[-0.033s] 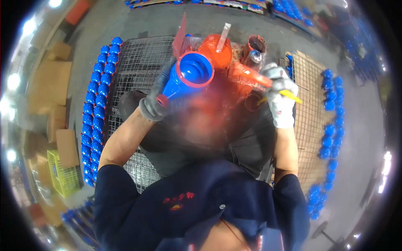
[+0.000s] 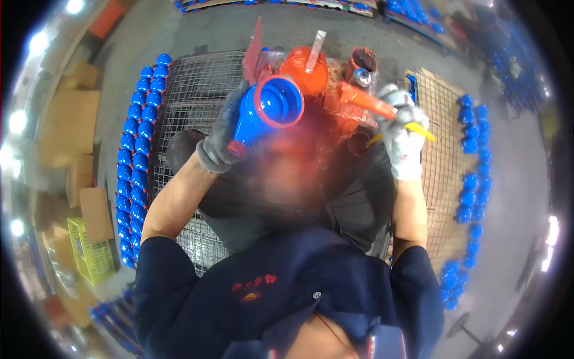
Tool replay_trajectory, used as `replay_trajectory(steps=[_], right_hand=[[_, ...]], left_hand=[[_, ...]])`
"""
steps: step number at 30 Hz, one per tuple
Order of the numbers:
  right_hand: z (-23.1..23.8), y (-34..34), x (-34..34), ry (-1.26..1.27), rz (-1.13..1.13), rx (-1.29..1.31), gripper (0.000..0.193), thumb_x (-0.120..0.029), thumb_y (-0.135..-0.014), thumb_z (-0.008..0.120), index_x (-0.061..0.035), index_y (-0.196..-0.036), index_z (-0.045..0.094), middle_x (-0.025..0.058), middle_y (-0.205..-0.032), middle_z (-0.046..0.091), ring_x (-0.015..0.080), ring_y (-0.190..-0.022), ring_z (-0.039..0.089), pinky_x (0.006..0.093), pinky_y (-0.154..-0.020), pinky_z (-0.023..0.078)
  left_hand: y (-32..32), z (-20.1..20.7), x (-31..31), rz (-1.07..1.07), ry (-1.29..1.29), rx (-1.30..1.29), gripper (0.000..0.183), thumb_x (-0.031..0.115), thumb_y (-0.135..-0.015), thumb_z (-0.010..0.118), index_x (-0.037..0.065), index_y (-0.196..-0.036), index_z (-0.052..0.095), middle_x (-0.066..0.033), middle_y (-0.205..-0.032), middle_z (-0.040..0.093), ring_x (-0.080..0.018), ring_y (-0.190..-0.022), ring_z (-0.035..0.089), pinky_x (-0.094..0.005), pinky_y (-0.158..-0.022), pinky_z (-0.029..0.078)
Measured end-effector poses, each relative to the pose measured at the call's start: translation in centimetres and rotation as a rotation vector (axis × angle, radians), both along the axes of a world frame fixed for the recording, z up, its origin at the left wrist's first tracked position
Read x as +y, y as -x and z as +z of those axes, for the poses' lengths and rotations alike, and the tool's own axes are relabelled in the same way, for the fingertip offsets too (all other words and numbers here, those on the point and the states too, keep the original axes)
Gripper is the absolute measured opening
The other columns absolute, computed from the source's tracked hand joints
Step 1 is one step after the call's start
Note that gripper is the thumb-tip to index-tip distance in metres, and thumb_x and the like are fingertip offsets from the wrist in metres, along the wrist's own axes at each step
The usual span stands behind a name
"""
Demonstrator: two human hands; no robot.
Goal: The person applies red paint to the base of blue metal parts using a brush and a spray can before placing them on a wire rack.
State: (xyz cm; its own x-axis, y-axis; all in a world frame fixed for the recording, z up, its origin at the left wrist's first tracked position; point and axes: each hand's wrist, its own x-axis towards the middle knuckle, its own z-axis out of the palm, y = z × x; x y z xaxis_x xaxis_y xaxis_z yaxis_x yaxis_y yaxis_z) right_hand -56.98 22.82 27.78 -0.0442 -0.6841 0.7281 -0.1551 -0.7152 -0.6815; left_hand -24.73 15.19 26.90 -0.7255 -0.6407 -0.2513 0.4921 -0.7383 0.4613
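Note:
My left hand (image 2: 219, 140), in a grey glove, is closed round a blue pipe fitting (image 2: 248, 122). The fitting's wide round mouth has a red rim and faces up, and a smaller red-edged opening is by my wrist. To the right my right hand (image 2: 402, 134), in a white glove, grips a long orange-coated tool (image 2: 371, 103). A yellow end sticks out past its fingers; the tool's exact kind cannot be made out. The tool's far end is beside an orange-smeared container (image 2: 350, 127). Behind the fitting stands an orange pot (image 2: 297, 61) with a pale flat stick in it.
Blue domed parts with red edges line a wire mesh rack (image 2: 197, 81) on the left. More blue parts (image 2: 469, 143) line a mesh-covered board (image 2: 439, 149) on the right. A dark-mouthed can (image 2: 363, 58) stands behind the tool. A yellow crate (image 2: 89, 251) sits far left.
My right hand has shifted slightly to the right with the orange tool, whose far end is a little higher. The blue fitting has turned slightly in my left hand.

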Motion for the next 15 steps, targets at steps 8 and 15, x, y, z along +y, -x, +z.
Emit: replay_trajectory(steps=[8, 15], right_hand=[[6.4, -1.4, -2.0, -0.336, -0.179, 0.316, 0.034, -0.032, -0.098, 0.065, -0.0023, -0.112, 0.071, 0.0084, -0.089, 0.071, 0.0173, -0.078, 0.065, 0.0315, -0.077, 0.052], [7.4, -2.7, -3.2, -0.647, 0.049, 0.616, 0.038, -0.036, -0.101, 0.059, 0.0009, -0.096, 0.065, 0.0155, -0.078, 0.067, 0.0275, -0.068, 0.062, 0.0401, -0.067, 0.047]], left_hand=[[4.1, 1.3, 4.3, 0.146, 1.661, -1.144, 0.081, 0.049, -0.070, 0.088, 0.011, -0.134, 0.056, -0.0137, -0.128, 0.063, -0.0313, -0.104, 0.069, -0.0430, -0.080, 0.058], [4.6, 0.6, 6.0, 0.065, 2.047, -1.249, 0.087, 0.049, -0.062, 0.092, 0.012, -0.132, 0.058, -0.0144, -0.128, 0.062, -0.0352, -0.095, 0.071, -0.0452, -0.075, 0.059]])
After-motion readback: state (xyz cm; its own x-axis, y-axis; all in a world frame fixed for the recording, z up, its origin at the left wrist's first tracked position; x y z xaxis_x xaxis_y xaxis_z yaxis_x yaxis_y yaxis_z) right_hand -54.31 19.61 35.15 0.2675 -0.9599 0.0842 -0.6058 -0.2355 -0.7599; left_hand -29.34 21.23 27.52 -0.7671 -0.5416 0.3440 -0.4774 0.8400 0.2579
